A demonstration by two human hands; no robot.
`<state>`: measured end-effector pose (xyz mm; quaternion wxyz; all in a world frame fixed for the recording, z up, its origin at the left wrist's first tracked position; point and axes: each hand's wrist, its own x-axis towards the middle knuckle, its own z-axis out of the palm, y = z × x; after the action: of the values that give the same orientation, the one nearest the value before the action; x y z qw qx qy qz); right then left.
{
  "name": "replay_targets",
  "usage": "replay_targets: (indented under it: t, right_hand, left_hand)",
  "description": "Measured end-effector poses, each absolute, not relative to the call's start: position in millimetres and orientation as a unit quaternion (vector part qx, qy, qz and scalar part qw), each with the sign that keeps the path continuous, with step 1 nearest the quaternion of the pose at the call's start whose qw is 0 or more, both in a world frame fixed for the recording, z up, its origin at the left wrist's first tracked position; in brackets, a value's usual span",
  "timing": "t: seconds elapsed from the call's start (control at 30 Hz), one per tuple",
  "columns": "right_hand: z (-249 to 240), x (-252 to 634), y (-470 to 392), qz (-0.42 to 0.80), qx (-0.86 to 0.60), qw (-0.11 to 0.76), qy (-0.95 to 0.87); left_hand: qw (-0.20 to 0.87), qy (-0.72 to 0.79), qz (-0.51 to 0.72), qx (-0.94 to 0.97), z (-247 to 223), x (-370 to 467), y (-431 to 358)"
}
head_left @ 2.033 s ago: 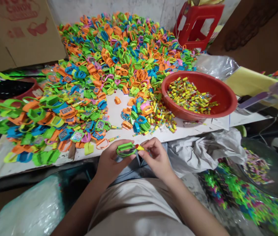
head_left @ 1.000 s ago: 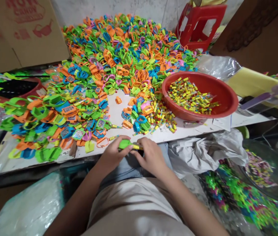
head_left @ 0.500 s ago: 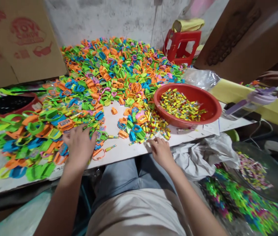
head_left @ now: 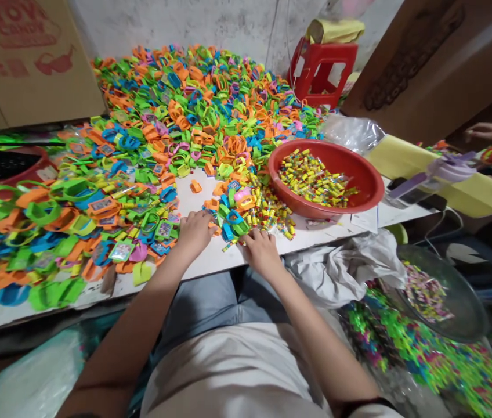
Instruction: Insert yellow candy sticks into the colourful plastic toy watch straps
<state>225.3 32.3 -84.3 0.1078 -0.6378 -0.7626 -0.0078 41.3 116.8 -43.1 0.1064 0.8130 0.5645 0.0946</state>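
Note:
My left hand (head_left: 194, 237) rests on the white tabletop (head_left: 189, 187), its fingers curled against the left side of a small heap of toy watches (head_left: 234, 219). An orange watch piece (head_left: 214, 229) shows beside its fingertips. Anything inside that hand is hidden. At the heap's near right edge, my right hand (head_left: 261, 251) has its fingers bent down among small yellow candy tubes (head_left: 267, 210); what they grip cannot be made out. Left of my hands spreads a thick layer of bright watches (head_left: 76, 223), with some tubes mixed in. A lone orange watch piece (head_left: 196, 186) lies above my left hand.
A red basin (head_left: 365, 183) of yellow candy tubes stands at the right. Behind rises a large watch pile (head_left: 202, 93) beside a red stool (head_left: 322, 72). Cardboard boxes (head_left: 32, 81) flank the table. Crumpled white cloth (head_left: 346, 267) hangs at the edge. Another person's hand (head_left: 485, 132) appears far right.
My left hand has moved right from the left layer to the small heap. The tubes and orange watch formerly beside it no longer show there. My right hand has shifted slightly left.

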Motion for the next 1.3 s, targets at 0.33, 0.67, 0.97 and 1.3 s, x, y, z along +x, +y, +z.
replay_targets:
  t: [0.33,0.67,0.97,1.3]
  right_hand:
    - [-97.2,228.0,30.7,0.083,-0.549,0.384,-0.738]
    - [-79.3,199.0,19.1,0.27,-0.471,0.521,-0.658]
    - [-73.8,204.9,40.5,0.208,-0.559,0.463,-0.655]
    - [-52.3,221.2,38.2,0.241,-0.532,0.531,-0.614]
  left_hand:
    - [0.22,0.552,0.179,0.784,-49.2,33.4,110.9]
    - [0.472,0.479,0.39,0.629,-61.0,41.0,85.6]
    - [0.564,0.456,0.402,0.559,-47.2,38.1,77.6]
    - [0.612,0.44,0.433,0.495,-42.5,38.5,60.1]
